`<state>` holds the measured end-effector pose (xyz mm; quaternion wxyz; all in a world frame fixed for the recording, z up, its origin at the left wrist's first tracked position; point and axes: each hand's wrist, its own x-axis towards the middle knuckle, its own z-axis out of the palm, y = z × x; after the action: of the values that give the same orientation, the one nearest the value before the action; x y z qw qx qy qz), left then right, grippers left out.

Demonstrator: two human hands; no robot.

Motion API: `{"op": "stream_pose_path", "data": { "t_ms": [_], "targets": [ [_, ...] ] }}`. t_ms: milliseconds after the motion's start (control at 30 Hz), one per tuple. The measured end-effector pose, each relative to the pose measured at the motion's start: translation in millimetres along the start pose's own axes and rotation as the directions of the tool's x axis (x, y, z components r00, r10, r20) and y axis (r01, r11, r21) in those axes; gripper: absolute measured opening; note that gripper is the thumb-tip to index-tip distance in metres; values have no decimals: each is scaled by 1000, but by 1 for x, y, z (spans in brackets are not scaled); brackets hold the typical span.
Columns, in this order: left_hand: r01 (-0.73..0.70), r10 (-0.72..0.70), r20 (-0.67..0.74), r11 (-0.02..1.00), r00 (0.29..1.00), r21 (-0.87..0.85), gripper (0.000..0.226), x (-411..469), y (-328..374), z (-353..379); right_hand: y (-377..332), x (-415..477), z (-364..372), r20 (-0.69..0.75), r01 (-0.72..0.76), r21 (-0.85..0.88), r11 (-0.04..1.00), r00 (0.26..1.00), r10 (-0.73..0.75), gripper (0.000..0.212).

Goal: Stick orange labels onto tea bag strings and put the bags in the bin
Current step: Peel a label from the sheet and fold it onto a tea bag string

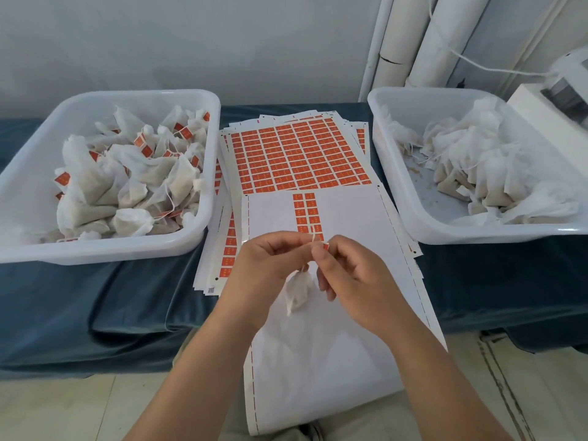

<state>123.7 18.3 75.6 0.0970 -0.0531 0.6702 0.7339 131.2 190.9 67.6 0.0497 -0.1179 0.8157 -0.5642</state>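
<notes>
A white wall (222,43) backs a counter (95,297) draped in dark blue cloth, with pale floor (79,409) below and white pipes (445,36) at the right. The left bin (95,253) holds labelled bags and the right bin (445,237) holds plain ones. Label sheets (299,154) lie between them. Over the nearest sheet (334,345), the left hand (264,275) pinches the string (313,237) and the right hand (353,281) pinches an orange label (325,246) against it. The tea bag (297,292) hangs between the hands.

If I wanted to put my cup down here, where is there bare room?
Bare blue cloth lies in front of the left bin, left of the label sheets, and in front of the right bin. Between the bins, the sheets fill the gap.
</notes>
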Motion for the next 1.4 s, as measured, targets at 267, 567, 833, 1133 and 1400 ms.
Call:
{"op": "stream_pose_path", "data": {
  "t_ms": [267,567,833,1133,1400],
  "targets": [
    [172,-154,138,977,978,-126,45,3,1,-4,0,3,-3,-21,164,-96,982,986,-167,36],
    [123,-101,171,985,980,-123,27,1,-7,-2,5,1,4,-31,113,28,993,993,-112,36],
    [-143,141,-79,990,987,-11,25,-4,8,4,28,14,3,-55,10,127,992,998,-3,46],
    [-361,350,-440,930,827,63,32,29,109,-71,61,23,5,-82,-95,85,992,991,102,52],
    [-15,240,-486,906,840,423,19,122,130,-173,63,26,5,-65,-100,77,992,992,105,39]
  ]
}}
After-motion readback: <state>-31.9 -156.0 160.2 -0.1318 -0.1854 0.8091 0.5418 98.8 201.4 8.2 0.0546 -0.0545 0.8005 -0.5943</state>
